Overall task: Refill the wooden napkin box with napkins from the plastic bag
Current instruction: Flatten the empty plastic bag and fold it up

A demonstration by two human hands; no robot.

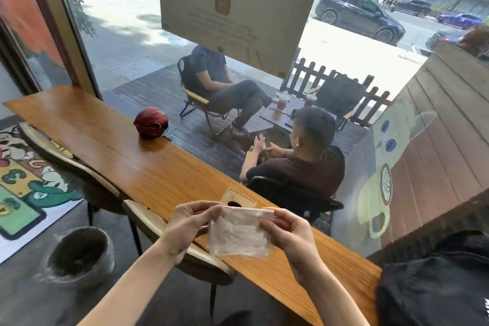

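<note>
**Bag up, seal about to part**

Head view: both hands hold the plastic bag [239, 233] in the air above the worktop's [105, 145] near edge. The left hand [185, 225] pinches its top left corner, the right hand [287, 230] its top right. The napkins inside look white, though blurred. Just behind, by the far edge, sits the wooden napkin box [238, 198], slot up. Best play: pull the two lips apart evenly, keeping the bag upright so nothing spills.
</note>
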